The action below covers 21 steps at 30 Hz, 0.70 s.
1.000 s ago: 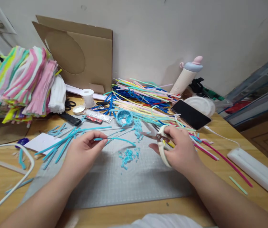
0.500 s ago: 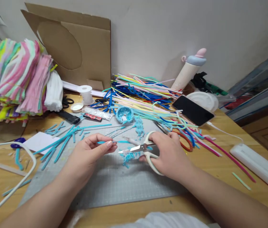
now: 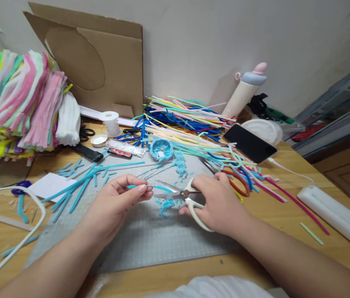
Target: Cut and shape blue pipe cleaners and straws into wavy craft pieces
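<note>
My left hand (image 3: 117,203) pinches a thin light-blue pipe cleaner (image 3: 160,188) between thumb and fingers above a grey cutting mat (image 3: 150,236). My right hand (image 3: 216,203) grips white-handled scissors (image 3: 181,193), blades parted around the pipe cleaner's free end. A small pile of blue trimmings (image 3: 167,204) lies on the mat just under the blades. A small round blue woven piece (image 3: 161,149) sits farther back.
Loose blue pipe cleaner pieces (image 3: 81,182) lie left on the mat. A heap of coloured pipe cleaners (image 3: 190,128), a black phone (image 3: 249,143), a bottle (image 3: 245,93), red-handled scissors (image 3: 237,182), a thread spool (image 3: 112,122), pastel bundles (image 3: 22,99) and cardboard (image 3: 100,62) crowd the back.
My right hand brought the scissors leftward from near the coloured heap to the pipe cleaner in my left hand, and the blades have opened around it.
</note>
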Each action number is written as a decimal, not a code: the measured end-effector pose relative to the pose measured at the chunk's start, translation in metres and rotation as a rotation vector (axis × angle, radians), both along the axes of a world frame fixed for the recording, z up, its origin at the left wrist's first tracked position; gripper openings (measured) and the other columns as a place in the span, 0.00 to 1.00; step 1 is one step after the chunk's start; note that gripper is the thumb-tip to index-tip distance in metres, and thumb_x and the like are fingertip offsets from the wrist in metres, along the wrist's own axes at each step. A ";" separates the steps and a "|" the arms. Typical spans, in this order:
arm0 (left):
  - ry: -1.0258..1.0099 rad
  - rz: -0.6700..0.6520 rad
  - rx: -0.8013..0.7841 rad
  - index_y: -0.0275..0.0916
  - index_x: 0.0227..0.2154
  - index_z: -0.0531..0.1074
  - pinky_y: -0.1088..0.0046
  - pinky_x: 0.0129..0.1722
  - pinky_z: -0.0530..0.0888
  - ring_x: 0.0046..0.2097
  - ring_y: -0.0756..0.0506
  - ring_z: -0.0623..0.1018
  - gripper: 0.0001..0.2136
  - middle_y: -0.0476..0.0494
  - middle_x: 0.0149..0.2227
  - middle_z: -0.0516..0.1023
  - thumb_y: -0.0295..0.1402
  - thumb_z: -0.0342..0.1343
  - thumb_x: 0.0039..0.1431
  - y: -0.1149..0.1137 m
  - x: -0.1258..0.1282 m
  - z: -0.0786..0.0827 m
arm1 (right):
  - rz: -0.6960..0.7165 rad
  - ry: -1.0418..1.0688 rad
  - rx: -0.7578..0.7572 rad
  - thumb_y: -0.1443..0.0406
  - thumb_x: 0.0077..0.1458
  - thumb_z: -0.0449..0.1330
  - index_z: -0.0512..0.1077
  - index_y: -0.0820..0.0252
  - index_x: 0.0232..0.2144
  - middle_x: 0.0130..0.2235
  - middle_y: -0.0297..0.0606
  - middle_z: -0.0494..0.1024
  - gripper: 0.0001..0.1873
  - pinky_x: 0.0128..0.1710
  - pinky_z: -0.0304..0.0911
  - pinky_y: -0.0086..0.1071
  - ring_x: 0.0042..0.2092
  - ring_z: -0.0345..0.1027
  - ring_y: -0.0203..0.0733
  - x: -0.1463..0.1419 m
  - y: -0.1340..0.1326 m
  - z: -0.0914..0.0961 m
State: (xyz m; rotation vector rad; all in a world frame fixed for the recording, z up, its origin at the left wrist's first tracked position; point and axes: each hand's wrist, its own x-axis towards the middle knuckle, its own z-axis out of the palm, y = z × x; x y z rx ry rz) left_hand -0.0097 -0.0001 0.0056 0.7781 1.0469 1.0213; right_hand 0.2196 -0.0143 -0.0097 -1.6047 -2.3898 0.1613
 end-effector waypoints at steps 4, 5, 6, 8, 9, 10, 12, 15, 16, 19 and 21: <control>-0.031 0.000 -0.015 0.35 0.23 0.74 0.82 0.32 0.73 0.28 0.52 0.78 0.06 0.48 0.25 0.80 0.27 0.66 0.41 0.001 -0.001 -0.001 | 0.004 0.011 -0.007 0.51 0.48 0.57 0.63 0.59 0.25 0.28 0.35 0.72 0.17 0.35 0.44 0.35 0.30 0.61 0.39 0.000 -0.001 -0.001; -0.041 0.005 -0.021 0.35 0.23 0.74 0.82 0.32 0.73 0.28 0.52 0.78 0.06 0.48 0.25 0.80 0.27 0.66 0.41 0.001 -0.002 -0.001 | 0.003 0.015 -0.009 0.50 0.48 0.57 0.63 0.59 0.25 0.27 0.34 0.72 0.18 0.35 0.44 0.35 0.29 0.61 0.39 0.000 -0.001 -0.002; -0.051 0.009 -0.026 0.35 0.23 0.74 0.82 0.32 0.74 0.28 0.52 0.78 0.06 0.48 0.25 0.80 0.27 0.66 0.41 0.001 -0.002 -0.001 | 0.002 0.021 -0.010 0.49 0.48 0.57 0.63 0.59 0.24 0.26 0.34 0.72 0.19 0.35 0.45 0.35 0.28 0.60 0.38 0.001 -0.001 -0.003; -0.068 0.017 -0.032 0.35 0.23 0.74 0.81 0.32 0.74 0.28 0.52 0.78 0.06 0.48 0.25 0.80 0.26 0.66 0.42 0.002 -0.004 -0.001 | 0.000 0.041 -0.007 0.48 0.47 0.57 0.63 0.59 0.23 0.25 0.33 0.72 0.20 0.35 0.45 0.34 0.27 0.59 0.38 0.001 -0.001 -0.004; -0.075 0.019 -0.033 0.35 0.23 0.74 0.81 0.32 0.74 0.28 0.52 0.78 0.06 0.48 0.25 0.80 0.26 0.66 0.42 0.002 -0.004 -0.001 | -0.001 0.053 -0.003 0.48 0.47 0.57 0.63 0.59 0.23 0.24 0.33 0.72 0.21 0.34 0.45 0.34 0.27 0.58 0.37 0.002 -0.001 -0.004; -0.079 0.017 -0.033 0.35 0.23 0.74 0.81 0.32 0.74 0.28 0.52 0.78 0.05 0.48 0.25 0.79 0.26 0.65 0.42 0.002 -0.005 -0.001 | -0.003 0.065 0.001 0.47 0.46 0.58 0.63 0.59 0.22 0.24 0.32 0.72 0.21 0.34 0.45 0.33 0.27 0.57 0.37 0.002 -0.001 -0.004; -0.082 0.014 -0.032 0.35 0.24 0.74 0.82 0.32 0.74 0.28 0.52 0.78 0.05 0.48 0.25 0.79 0.26 0.65 0.43 0.003 -0.005 0.000 | -0.009 0.088 0.008 0.45 0.44 0.59 0.63 0.58 0.21 0.23 0.32 0.72 0.23 0.33 0.45 0.33 0.26 0.56 0.37 0.002 -0.001 -0.004; -0.085 0.014 -0.034 0.35 0.24 0.74 0.82 0.32 0.74 0.28 0.52 0.78 0.05 0.47 0.25 0.79 0.26 0.65 0.43 0.005 -0.006 -0.001 | -0.021 0.112 0.011 0.43 0.41 0.59 0.65 0.58 0.21 0.23 0.32 0.72 0.25 0.32 0.45 0.32 0.26 0.56 0.38 0.001 -0.002 -0.004; -0.091 0.016 -0.036 0.35 0.24 0.74 0.82 0.32 0.74 0.28 0.52 0.77 0.05 0.47 0.25 0.79 0.26 0.65 0.43 0.005 -0.006 -0.001 | -0.023 0.116 0.010 0.42 0.41 0.59 0.65 0.58 0.22 0.23 0.32 0.72 0.25 0.32 0.45 0.32 0.27 0.56 0.38 0.001 -0.002 -0.004; -0.116 0.025 -0.036 0.35 0.24 0.74 0.81 0.33 0.74 0.29 0.52 0.77 0.05 0.47 0.24 0.78 0.27 0.65 0.43 0.006 -0.006 -0.003 | -0.021 0.111 0.009 0.42 0.41 0.59 0.65 0.58 0.21 0.23 0.33 0.73 0.25 0.31 0.45 0.32 0.27 0.57 0.38 0.002 -0.003 -0.005; -0.133 0.033 -0.035 0.35 0.24 0.74 0.81 0.33 0.74 0.29 0.53 0.77 0.05 0.48 0.24 0.78 0.26 0.65 0.43 0.006 -0.006 -0.004 | -0.022 0.090 0.018 0.43 0.42 0.59 0.65 0.58 0.20 0.23 0.33 0.72 0.24 0.30 0.44 0.32 0.27 0.56 0.38 0.002 -0.003 -0.005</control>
